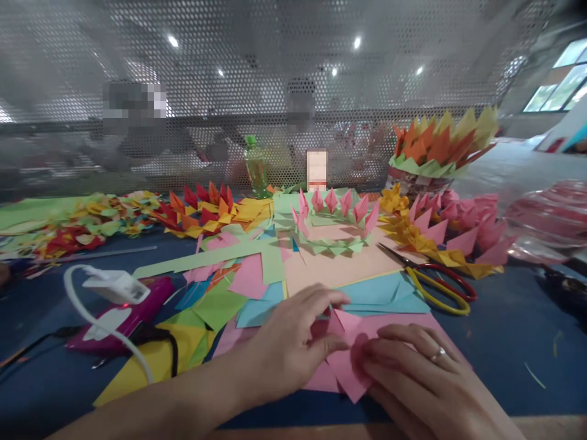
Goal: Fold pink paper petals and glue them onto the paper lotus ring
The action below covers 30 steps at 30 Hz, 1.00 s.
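In the head view a folded pink paper [347, 325] stands between my hands, over a flat pink sheet [433, 333]. My left hand [287, 342] curves around its left side, with the thumb against the paper and the fingers bent at its upper corner. On the right side my right hand [415, 366], with a ring on one finger, has its fingers closed on the paper; its thumb is mostly hidden. Just beyond lie blue sheets [385, 294] and a large peach sheet [321, 269]. On that sheet rests a ring of pink and green folded petals [337, 246].
Scissors [431, 284] with red and yellow handles lie right. Left is a purple power strip [123, 318] with a white charger [117, 284] and cables. Folded paper pieces [105, 223], an orange-yellow paper lotus [443, 146] and a green bottle [255, 168] stand behind, before a perforated metal screen [257, 73].
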Tool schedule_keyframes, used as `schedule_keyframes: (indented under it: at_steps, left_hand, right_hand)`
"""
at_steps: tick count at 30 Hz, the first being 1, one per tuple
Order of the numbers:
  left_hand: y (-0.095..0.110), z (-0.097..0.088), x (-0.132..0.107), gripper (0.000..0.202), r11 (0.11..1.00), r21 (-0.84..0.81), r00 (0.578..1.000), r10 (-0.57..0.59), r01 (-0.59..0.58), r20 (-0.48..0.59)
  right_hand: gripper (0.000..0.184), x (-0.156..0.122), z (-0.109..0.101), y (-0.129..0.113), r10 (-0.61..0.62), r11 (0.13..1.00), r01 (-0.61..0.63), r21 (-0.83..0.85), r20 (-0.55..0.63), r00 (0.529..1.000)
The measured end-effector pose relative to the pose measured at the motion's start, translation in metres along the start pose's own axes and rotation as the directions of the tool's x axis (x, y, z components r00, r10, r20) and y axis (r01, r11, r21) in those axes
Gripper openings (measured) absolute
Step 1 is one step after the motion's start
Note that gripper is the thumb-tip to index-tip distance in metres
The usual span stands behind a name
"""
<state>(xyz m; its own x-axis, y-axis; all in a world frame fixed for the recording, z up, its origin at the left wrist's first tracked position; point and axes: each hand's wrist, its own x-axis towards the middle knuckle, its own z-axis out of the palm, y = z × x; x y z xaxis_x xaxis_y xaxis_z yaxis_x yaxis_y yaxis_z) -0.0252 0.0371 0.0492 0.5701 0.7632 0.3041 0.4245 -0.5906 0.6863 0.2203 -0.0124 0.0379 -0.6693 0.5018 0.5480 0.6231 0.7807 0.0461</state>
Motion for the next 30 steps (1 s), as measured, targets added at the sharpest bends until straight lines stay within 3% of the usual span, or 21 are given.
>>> schedule_keyframes:
  at_steps: [3, 6, 8, 12, 15, 19, 24, 30]
  left_hand:
    - [0.006, -0.005, -0.007, 0.039, 0.965, 0.168, 0.976, 0.214, -0.203, -0.048]
    - [0.015, -0.005, -0.013, 0.026, 0.908, 0.221, 0.934, 0.339, -0.356, 0.115]
    - [0.019, -0.003, -0.015, 0.024, 0.892, 0.254, 0.923, 0.330, -0.374, 0.199]
    - [0.022, -0.001, -0.016, 0.011, 0.869, 0.325, 0.921, 0.306, -0.374, 0.243]
    - [0.024, -0.002, -0.014, 0.015, 0.859, 0.321, 0.908, 0.322, -0.399, 0.267]
    - [0.021, 0.001, -0.011, 0.016, 0.899, 0.263, 0.926, 0.287, -0.349, 0.245]
    - [0.009, 0.010, -0.006, 0.011, 0.972, 0.015, 0.954, 0.225, -0.233, 0.200]
    - [0.007, 0.016, -0.009, 0.007, 0.995, -0.090, 0.987, 0.062, -0.049, 0.150]
  right_hand:
    - [0.029, 0.000, 0.000, 0.000, 0.016, 1.000, -0.016, 0.005, 0.010, 1.000]
    - [0.026, -0.002, 0.002, -0.003, 0.043, 0.999, -0.043, -0.001, 0.001, 0.999]
    - [0.025, -0.005, 0.003, -0.004, 0.057, 0.998, -0.056, 0.010, -0.025, 0.998]
    - [0.023, -0.016, 0.006, -0.003, 0.071, 0.997, -0.068, 0.041, -0.082, 0.994]
    - [0.023, -0.025, 0.009, -0.001, 0.045, 0.999, -0.045, 0.013, -0.056, 0.997]
    - [0.020, -0.026, 0.009, -0.001, 0.034, 0.999, -0.034, -0.001, -0.071, 0.997]
    - [0.022, -0.025, 0.009, -0.005, 0.030, 0.999, -0.032, -0.010, -0.148, 0.989]
    - [0.034, -0.035, 0.021, -0.017, 0.198, 0.980, -0.190, 0.056, -0.234, 0.952]
